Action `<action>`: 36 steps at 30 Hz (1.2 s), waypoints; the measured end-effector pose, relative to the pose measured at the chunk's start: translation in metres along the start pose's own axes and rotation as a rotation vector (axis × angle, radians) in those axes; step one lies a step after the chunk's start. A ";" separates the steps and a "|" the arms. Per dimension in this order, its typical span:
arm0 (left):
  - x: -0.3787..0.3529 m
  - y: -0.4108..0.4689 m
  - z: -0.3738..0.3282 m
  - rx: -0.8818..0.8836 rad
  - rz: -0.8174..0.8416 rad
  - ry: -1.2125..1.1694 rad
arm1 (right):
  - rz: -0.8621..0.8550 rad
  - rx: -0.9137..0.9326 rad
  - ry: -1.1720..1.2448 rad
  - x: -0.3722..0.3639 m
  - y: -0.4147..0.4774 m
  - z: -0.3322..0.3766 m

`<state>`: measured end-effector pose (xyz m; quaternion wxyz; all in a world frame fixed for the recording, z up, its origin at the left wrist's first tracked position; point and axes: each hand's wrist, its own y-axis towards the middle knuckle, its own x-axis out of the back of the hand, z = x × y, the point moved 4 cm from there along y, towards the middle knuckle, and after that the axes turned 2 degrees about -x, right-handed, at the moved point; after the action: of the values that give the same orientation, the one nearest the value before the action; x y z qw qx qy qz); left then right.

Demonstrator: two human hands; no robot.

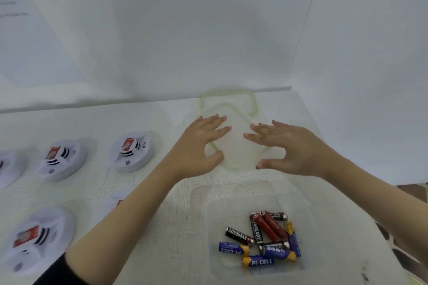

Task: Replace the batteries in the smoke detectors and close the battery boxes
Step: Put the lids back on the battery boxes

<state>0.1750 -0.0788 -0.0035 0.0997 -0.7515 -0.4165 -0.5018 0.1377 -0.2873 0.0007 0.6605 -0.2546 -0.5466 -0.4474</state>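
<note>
At the far edge of the table (92,120), our hands are over two overlapping clear lids (236,146) with green rims. The left hand (203,141) lies flat, fingers spread, on the near lid. The right hand (284,148) is spread and slightly arched, gripping nothing; contact with the lid we cannot tell. Nearer us, an uncovered clear box (208,215) holds loose batteries (261,238). Detectors (132,150) sit in rows at left, apart from both hands.

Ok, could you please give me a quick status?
Left hand, right hand open over lids. Batteries in tub. Detectors untouched. Nothing in the way.
</note>
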 end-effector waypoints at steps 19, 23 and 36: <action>-0.011 -0.006 -0.006 -0.019 0.051 0.028 | -0.412 0.234 -0.078 -0.004 0.003 0.018; 0.001 -0.006 0.001 0.016 0.236 -0.079 | -0.282 0.072 0.073 -0.002 0.007 0.000; -0.014 -0.013 0.001 -0.058 -0.053 0.204 | -0.361 0.142 -0.256 -0.020 0.007 0.002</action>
<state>0.1637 -0.0776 -0.0192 0.1066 -0.6878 -0.4093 -0.5899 0.1427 -0.2756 -0.0165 0.5113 -0.1602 -0.6928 -0.4827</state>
